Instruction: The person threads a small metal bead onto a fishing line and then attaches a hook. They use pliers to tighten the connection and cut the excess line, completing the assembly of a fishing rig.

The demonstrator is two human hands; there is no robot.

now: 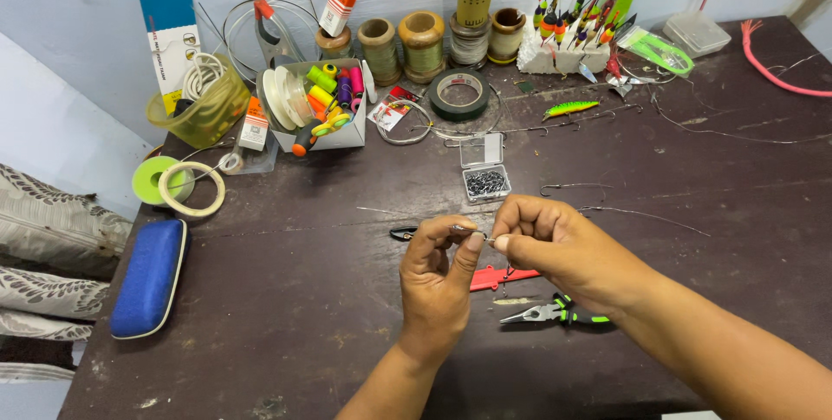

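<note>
**Fine wire pinched between both hands over the dark table**

My left hand (439, 268) was closed, thumb and forefinger pinched on a tiny metal piece (464, 229) joined to a thin wire; it was too small for me to tell exactly what it was. My right hand (542, 242) was closed too, its fingertips nipping the same fine wire just beside the left, the two hands almost touching above the dark table (286, 316).

Below my hands lay a red plastic tool (494, 278) and, just right of it, the green-handled pliers (555, 311). Beyond my hands sat a small clear box of dark metal bits (485, 181), lid open. A hooked wire trace (576, 187) lay to its right, and a blue case (149, 277) rested near the table's left edge.

I judged the risks plain enough. The piece was so small that a slack pinch could have dropped it onto the dark, scuffed wood, where it would have been hard to find. A pull too hard might have kinked the wire. The open box stood near; a careless wrist could have tipped it and scattered the contents.
</note>
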